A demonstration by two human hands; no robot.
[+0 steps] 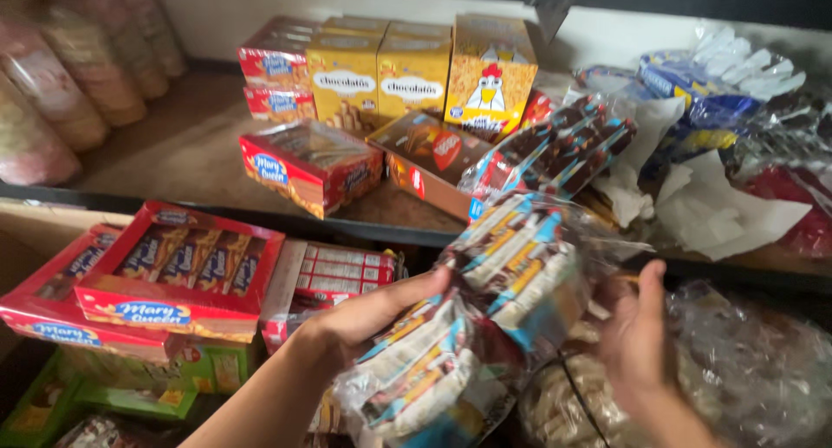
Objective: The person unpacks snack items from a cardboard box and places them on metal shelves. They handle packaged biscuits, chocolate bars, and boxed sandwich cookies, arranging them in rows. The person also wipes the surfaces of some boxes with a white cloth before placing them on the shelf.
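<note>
While the left hand (373, 314) is cupping the clear bag of wrapped wafer packs (485, 318) from the side, the right hand (637, 327) is hanging open beside it, fingers spread, not gripping. The bag is being held up in front of the shelf (191, 153), probably tilted to keep its loose packs together. Red biscuit boxes (178, 270) are sitting lower left. The bag's bottom is running out of frame; motion blur is obscuring the wrappers.
</note>
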